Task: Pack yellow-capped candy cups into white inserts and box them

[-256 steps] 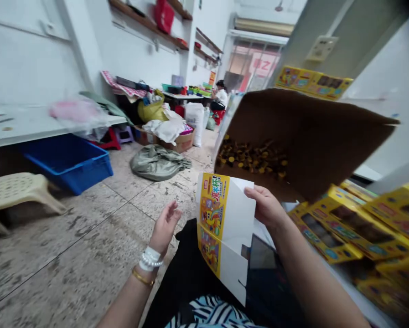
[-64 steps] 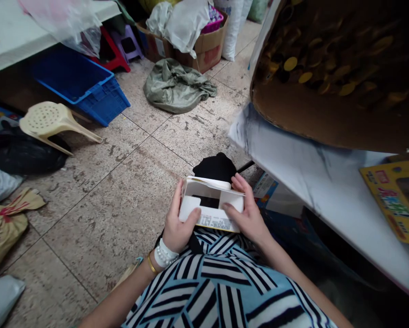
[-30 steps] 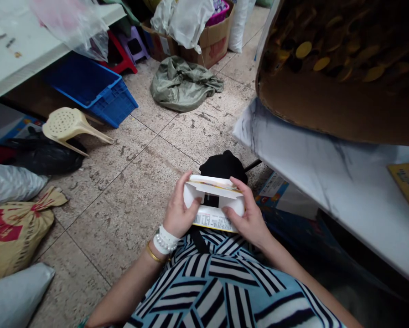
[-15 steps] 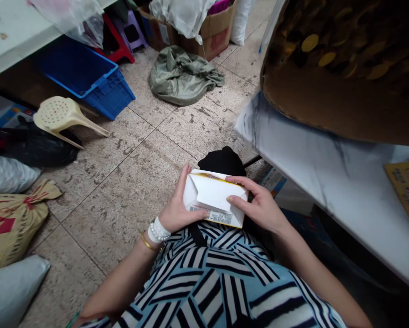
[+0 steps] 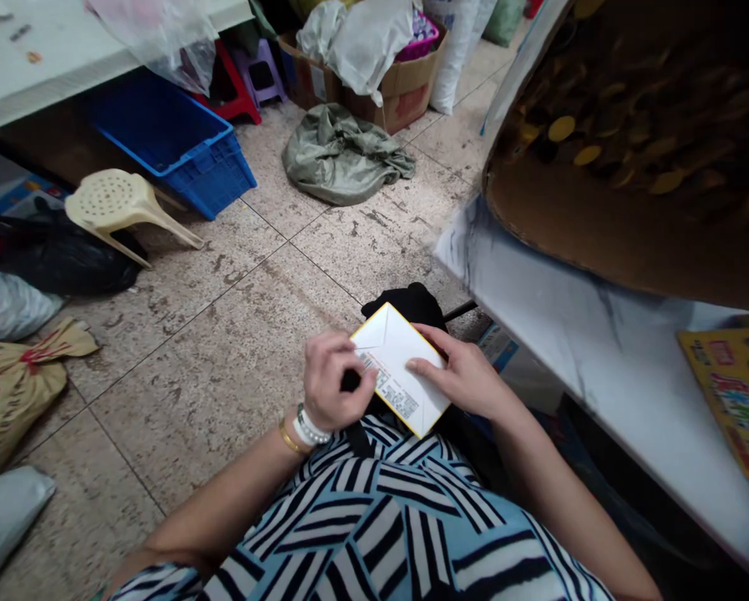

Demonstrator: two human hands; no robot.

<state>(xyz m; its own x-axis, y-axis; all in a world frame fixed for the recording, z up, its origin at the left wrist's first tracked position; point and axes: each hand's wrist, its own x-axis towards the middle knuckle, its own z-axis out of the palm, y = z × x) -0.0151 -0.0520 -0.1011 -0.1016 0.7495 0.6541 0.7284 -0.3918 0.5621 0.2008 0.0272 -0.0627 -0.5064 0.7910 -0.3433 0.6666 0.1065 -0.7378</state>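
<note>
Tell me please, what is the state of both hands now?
Left hand: curled at the edge of the white carton; whether it grips cannot be told.
Right hand: closed, holding the white carton.

Beyond the fingers [image 5: 435, 335] stretches a speckled, scuffed tile floor [image 5: 236, 334]; right of them slants a white marble-patterned tabletop [image 5: 549, 309]; well left, a cream perforated plastic stool [image 5: 112, 199].

We are gripping a yellow-edged white carton [image 5: 405, 367] in our right hand [image 5: 465, 371] and are keeping our left hand [image 5: 333, 384] curled at its left edge. A cardboard box [image 5: 605, 221] holding yellow-topped pieces [image 5: 562, 128] is resting on the marble-patterned table [image 5: 537, 292].
</note>
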